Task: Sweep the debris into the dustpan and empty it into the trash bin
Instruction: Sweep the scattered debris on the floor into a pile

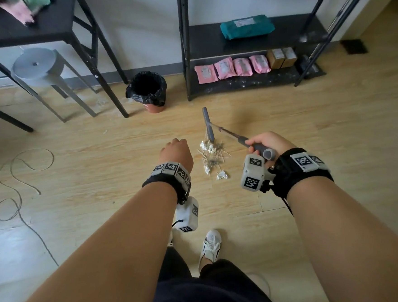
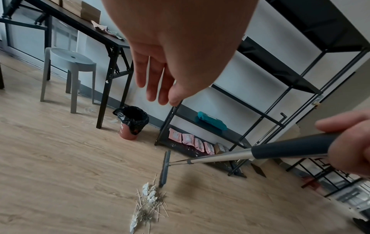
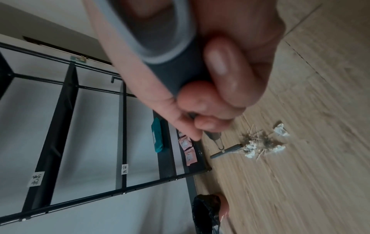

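My right hand (image 1: 264, 141) grips the dark grey end of a broom handle (image 1: 260, 149). Its metal shaft runs forward and down to the grey broom head (image 1: 208, 125), which rests on the wooden floor at the far edge of the debris (image 1: 213, 156), a small pile of paper scraps and thin sticks. The left hand (image 1: 176, 151) hovers just left of the pile with nothing in it, and its fingers (image 2: 156, 82) hang relaxed. A trash bin (image 1: 148, 90) with a black liner stands by the wall beyond the pile. No dustpan shows in any view.
A black shelf rack (image 1: 247, 48) with pink packets (image 1: 232, 68) stands right of the bin. A black table (image 1: 37, 21) and a grey stool (image 1: 38, 65) are at the left. A cord (image 1: 14, 185) loops on the floor. My shoe (image 1: 211, 245) is below the pile.
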Demonstrator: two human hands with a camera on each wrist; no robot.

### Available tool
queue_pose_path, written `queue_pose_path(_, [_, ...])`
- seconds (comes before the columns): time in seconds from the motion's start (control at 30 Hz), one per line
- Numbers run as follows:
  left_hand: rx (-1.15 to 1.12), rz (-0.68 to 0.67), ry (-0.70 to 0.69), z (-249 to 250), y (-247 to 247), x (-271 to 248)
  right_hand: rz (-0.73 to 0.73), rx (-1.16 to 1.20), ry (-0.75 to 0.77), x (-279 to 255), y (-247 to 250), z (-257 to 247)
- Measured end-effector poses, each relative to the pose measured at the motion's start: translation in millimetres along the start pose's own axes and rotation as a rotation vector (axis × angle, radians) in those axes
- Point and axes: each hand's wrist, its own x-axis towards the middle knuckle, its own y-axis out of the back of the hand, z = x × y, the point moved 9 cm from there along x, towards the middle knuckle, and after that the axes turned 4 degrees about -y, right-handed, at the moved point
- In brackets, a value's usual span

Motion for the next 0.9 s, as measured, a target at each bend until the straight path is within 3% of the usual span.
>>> queue_pose_path(0.33, [0.026, -0.026, -0.068, -12, 1, 8, 0.225, -0.140, -0.099, 5, 9, 48])
queue_pose_path(0.53, [0.055, -0.073, -0.096, -35, 3, 15, 0.160, -0.183, -0.176, 24, -37, 84])
queue_pose_path(0.67, [0.083, -0.098, -0.116, -48, 6, 22, 0.093, -0.140, -0.132, 25, -58, 79])
queue_pose_path(0.9, [0.095, -0.104, -0.185, -53, 12, 26, 0.169, 0.063, -0.095, 10, -66, 73])
